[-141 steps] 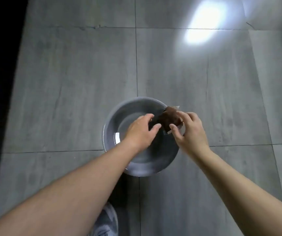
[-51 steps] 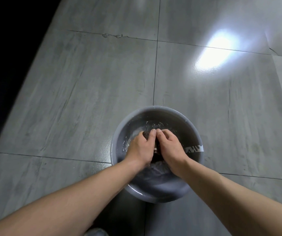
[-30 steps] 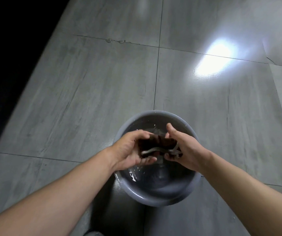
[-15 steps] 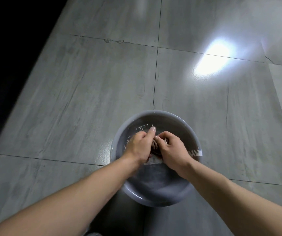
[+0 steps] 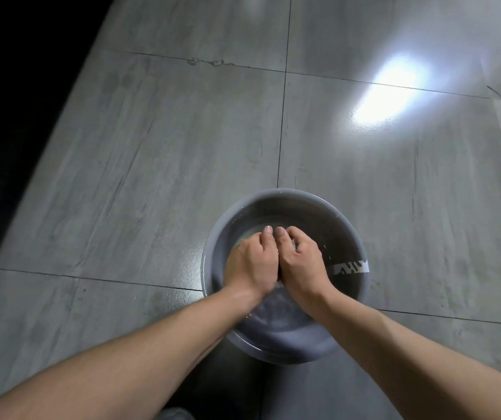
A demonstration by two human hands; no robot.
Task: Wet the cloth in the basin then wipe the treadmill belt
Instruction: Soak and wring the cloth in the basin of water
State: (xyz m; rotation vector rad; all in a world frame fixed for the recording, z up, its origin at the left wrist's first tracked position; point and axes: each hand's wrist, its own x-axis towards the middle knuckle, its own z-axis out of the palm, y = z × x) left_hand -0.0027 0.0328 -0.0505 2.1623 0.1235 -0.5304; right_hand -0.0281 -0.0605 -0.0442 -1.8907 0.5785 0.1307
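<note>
A round grey basin point(image 5: 285, 198) with water in it stands on the tiled floor right in front of me. Both my hands are down inside it, pressed side by side. My left hand point(image 5: 252, 262) and my right hand point(image 5: 302, 260) are closed around the brown cloth, which is almost wholly hidden under them; only a dark sliver point(image 5: 278, 275) shows between the palms. A white label point(image 5: 350, 267) sticks to the basin's inner right wall. The treadmill is not in view.
Large grey floor tiles point(image 5: 158, 153) spread all around the basin. A bright light reflection point(image 5: 385, 89) glares on the floor at the upper right. The far left of the view is black and unreadable. Part of a shoe point(image 5: 176, 415) shows at the bottom edge.
A second ago my hands held the cloth stretched above the water. They have since dropped back into the basin and closed together over it, hiding the cloth.
</note>
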